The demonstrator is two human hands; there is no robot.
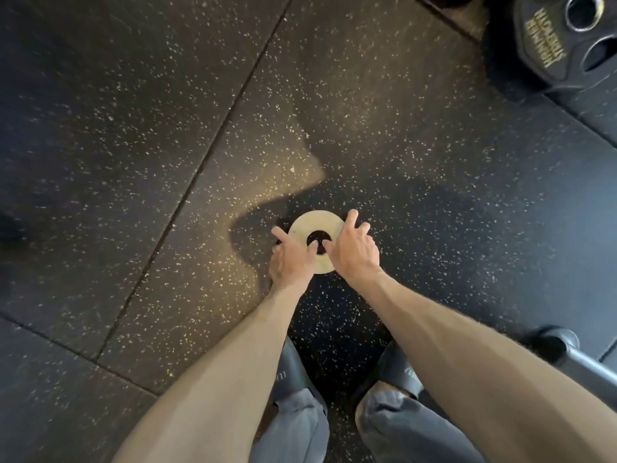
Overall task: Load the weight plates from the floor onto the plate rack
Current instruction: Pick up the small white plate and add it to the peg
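Your left hand (292, 259) and right hand (355, 250) both pinch one pale weight plate (314, 222) lying on the floor (167, 128) near your feet, thumbs at its hole, fingers curled over its rim; one black plate (547, 51) lies far right.

The person's left hand (292, 259) and right hand (355, 250) are bare, as are both forearms (233, 362), the right one showing fine hair along its edge. Loose grey-blue trousers (293, 429) bunch in folds over the ankles. On the feet are 2 dark grey slip-on shoes (293, 365) with rounded toes. Each carries a small pale marking on its upper, too blurred to read.
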